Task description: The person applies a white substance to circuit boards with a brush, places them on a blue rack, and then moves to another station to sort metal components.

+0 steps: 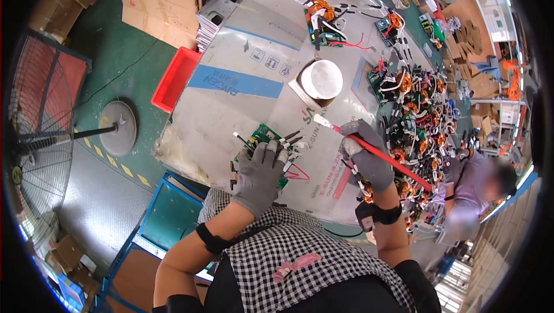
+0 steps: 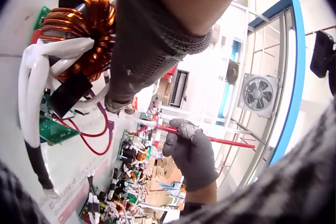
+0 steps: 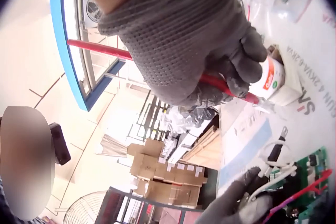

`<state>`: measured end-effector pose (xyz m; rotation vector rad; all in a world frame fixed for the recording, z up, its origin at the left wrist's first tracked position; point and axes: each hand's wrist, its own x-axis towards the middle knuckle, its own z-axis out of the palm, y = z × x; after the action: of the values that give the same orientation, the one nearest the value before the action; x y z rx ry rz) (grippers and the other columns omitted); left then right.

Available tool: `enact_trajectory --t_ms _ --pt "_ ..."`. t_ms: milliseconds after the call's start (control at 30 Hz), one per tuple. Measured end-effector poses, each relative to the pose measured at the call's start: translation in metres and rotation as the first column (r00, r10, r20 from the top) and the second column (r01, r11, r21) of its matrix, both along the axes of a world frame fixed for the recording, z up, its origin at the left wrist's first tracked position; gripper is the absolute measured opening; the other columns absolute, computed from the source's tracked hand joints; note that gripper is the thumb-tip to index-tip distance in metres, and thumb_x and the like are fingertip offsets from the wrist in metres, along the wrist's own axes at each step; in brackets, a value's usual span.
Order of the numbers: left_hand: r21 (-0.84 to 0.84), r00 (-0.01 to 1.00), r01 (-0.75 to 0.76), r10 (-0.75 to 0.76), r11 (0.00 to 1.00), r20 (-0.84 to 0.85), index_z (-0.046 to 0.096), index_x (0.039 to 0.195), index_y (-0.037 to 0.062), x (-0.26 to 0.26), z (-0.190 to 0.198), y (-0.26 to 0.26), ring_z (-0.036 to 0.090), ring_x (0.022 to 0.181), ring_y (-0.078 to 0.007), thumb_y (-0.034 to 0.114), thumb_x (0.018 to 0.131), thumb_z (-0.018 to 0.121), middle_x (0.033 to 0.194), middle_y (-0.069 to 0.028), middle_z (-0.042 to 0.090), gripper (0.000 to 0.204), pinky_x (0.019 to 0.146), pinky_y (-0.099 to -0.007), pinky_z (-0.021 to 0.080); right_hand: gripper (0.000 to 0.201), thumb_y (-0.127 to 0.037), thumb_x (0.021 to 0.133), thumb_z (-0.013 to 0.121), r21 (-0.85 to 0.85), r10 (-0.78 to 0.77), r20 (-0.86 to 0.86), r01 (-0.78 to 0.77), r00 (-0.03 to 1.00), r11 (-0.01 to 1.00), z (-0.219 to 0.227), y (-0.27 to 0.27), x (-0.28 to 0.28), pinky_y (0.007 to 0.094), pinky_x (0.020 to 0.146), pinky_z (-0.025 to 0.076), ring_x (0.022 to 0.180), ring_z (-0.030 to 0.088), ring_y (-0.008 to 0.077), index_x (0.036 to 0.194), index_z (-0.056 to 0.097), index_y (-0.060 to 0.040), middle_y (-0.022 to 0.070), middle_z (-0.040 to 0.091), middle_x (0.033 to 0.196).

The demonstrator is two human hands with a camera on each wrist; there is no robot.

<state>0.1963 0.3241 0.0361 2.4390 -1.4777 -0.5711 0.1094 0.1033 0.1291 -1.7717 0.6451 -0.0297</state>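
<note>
My gloved right hand [image 1: 369, 157] grips a brush [image 1: 398, 166] with a long red handle; its whitish tip points toward a white tub [image 1: 322, 80]. In the right wrist view the brush [image 3: 100, 48] passes through the curled fingers, and the tub [image 3: 270, 77] shows a red label. My gloved left hand [image 1: 258, 177] holds a green circuit board [image 1: 265, 134] at the table's near edge, its fingers bent over the parts. The left wrist view shows that board's copper coil [image 2: 84, 29], white wires [image 2: 32, 87] and thin red wires beside the hand.
Many circuit boards with copper coils [image 1: 404, 82] crowd the table's right side, and another board [image 1: 320, 19] lies at the back. A red bin [image 1: 176, 79] stands off the left edge, near a standing fan [image 1: 43, 134]. Another person [image 1: 473, 189] sits at the far right.
</note>
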Motion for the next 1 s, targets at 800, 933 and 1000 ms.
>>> enact_trajectory --t_ms 800,933,1000 --pt "-0.139 0.961 0.196 -0.162 0.971 0.222 0.060 0.120 0.0130 -0.022 -0.014 -0.013 0.053 0.118 -0.0261 0.013 0.073 0.063 0.127 -0.0051 0.059 0.047 0.098 -0.0462 0.037 0.009 -0.009 0.089 0.054 0.024 -0.078 0.174 0.075 0.982 0.997 -0.105 0.034 -0.020 0.0344 0.067 0.050 0.071 0.061 0.0227 0.090 0.059 -0.0017 0.0117 0.061 0.078" --pt "-0.118 0.964 0.198 -0.172 0.973 0.201 0.060 0.120 0.0138 -0.021 -0.014 -0.012 0.053 0.118 -0.0257 0.014 0.070 0.066 0.127 -0.0049 0.059 0.050 0.098 -0.0458 0.037 0.009 -0.010 0.088 0.054 0.026 -0.053 0.133 0.050 0.990 0.998 -0.118 0.038 -0.009 0.0369 0.068 0.049 0.071 0.062 0.0278 0.087 0.058 -0.0022 0.0135 0.062 0.078" --pt "-0.101 0.963 0.197 -0.173 0.975 0.207 0.060 0.119 0.0142 -0.022 -0.014 -0.012 0.053 0.118 -0.0253 0.014 0.069 0.068 0.128 -0.0048 0.059 0.051 0.099 -0.0456 0.037 0.010 -0.011 0.087 0.054 -0.077 -0.039 0.173 0.053 0.984 0.996 -0.119 0.039 -0.003 0.0378 0.068 0.049 0.071 0.061 0.0295 0.087 0.058 -0.0022 0.0138 0.062 0.078"
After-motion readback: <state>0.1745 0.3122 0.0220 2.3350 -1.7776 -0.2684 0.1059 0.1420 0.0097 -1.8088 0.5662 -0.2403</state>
